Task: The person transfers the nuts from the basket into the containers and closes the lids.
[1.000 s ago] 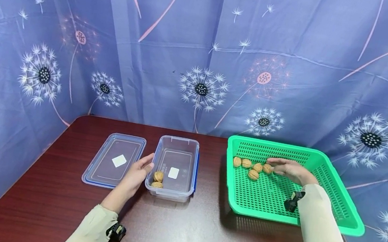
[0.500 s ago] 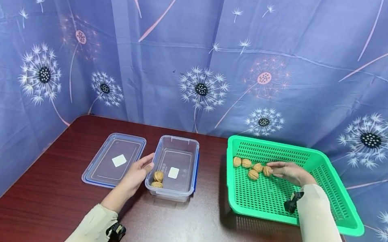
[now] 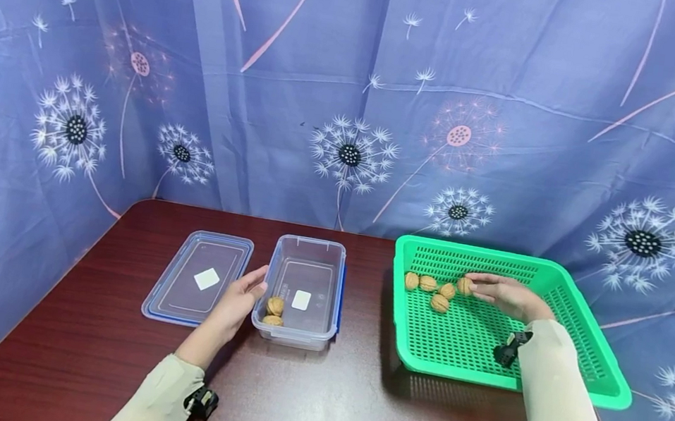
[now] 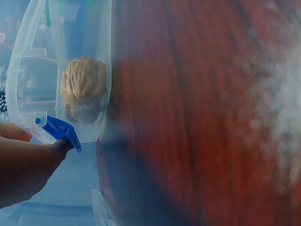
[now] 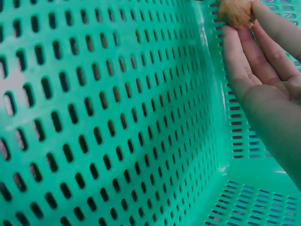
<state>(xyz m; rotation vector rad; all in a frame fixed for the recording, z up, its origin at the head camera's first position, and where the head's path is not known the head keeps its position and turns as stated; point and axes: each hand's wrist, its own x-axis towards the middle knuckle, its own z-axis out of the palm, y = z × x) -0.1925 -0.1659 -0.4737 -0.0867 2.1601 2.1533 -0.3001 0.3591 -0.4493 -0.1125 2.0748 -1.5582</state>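
Observation:
My right hand is inside the green basket, pinching a walnut between thumb and fingers; the right wrist view shows the walnut at the fingertips. Left of it, several other walnuts lie in the basket. My left hand touches the left side of the clear container, fingers extended, with the thumb at its rim. In the left wrist view the thumb lies by a blue clip. Two walnuts lie in the container's near left corner.
A clear lid with a white label lies flat on the dark wooden table, left of the container. A blue patterned curtain hangs behind and at both sides. Brown table surface lies between container and basket.
My right fingers have closed on the rightmost walnut, which has shifted slightly up and to the left in the head view. My left hand has stayed at the container.

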